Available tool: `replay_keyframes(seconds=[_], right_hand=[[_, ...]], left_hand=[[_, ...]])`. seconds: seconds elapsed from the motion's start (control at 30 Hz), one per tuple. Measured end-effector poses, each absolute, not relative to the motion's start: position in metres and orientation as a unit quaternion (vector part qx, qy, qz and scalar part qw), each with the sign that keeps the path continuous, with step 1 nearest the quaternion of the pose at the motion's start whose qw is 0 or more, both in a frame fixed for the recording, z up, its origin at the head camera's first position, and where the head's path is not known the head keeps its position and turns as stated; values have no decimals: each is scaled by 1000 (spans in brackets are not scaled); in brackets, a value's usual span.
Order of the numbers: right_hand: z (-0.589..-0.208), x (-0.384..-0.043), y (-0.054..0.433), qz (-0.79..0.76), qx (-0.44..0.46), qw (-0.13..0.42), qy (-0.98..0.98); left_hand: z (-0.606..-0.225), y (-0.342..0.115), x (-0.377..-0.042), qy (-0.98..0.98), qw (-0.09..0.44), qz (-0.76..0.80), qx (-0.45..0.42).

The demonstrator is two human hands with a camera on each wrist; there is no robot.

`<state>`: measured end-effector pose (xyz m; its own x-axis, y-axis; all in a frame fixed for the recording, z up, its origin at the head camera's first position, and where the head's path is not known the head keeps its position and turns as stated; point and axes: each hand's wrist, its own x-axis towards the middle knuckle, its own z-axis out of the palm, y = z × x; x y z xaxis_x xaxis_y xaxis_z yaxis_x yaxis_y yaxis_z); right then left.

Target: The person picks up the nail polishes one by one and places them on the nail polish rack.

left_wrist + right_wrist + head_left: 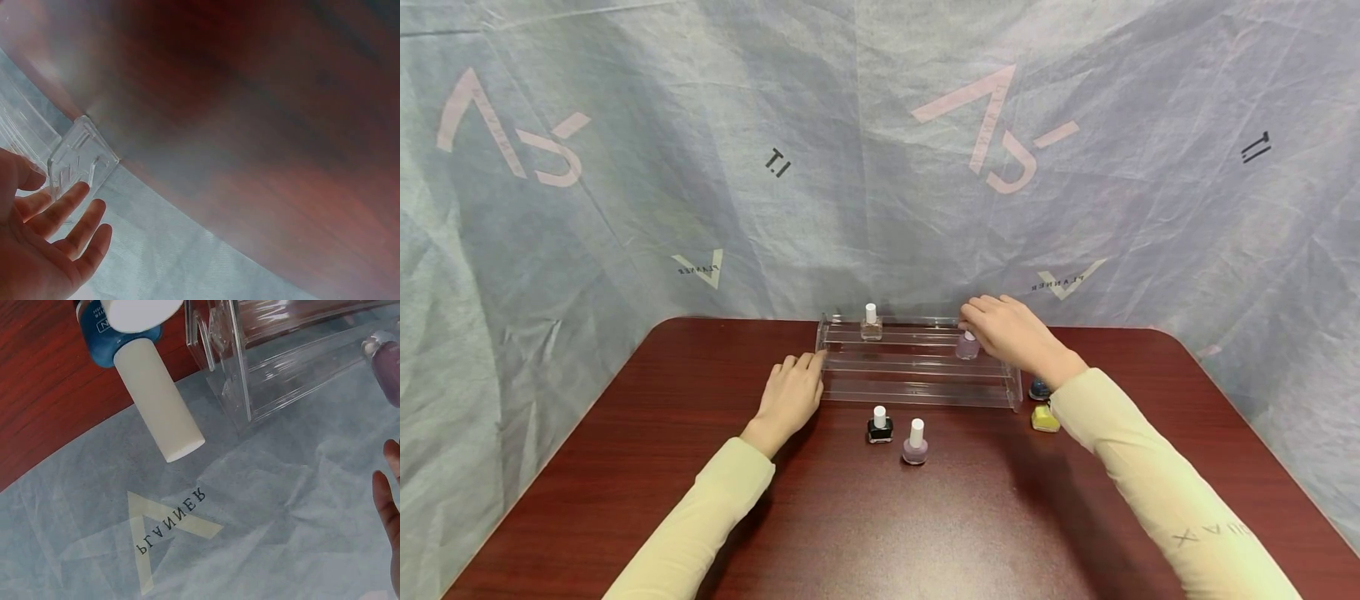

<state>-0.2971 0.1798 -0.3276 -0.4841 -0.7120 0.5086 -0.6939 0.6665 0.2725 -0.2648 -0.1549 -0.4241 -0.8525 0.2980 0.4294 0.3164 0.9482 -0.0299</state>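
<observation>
My left hand [792,389], fingers relaxed, touches the left end of the clear rack [917,389]; near its right end, my right hand [1013,332] grasps a purple bottle [967,347].

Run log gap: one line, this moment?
left hand: at rack, left end | right hand: at farther purple bottle | black bottle: on table

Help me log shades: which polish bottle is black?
The white-capped black bottle, standing on the table in front of the clear rack, just left of a lilac bottle. The others' contents look lilac, blue, yellow or beige.
</observation>
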Motion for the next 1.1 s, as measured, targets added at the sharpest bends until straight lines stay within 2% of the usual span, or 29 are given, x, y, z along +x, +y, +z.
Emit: replay_keyframes(seconds=[1.1], right_hand=[[-324,-339,169,-8,360,265,-895]], left_hand=[[-423,-154,-264,-967,200,-19,-154]])
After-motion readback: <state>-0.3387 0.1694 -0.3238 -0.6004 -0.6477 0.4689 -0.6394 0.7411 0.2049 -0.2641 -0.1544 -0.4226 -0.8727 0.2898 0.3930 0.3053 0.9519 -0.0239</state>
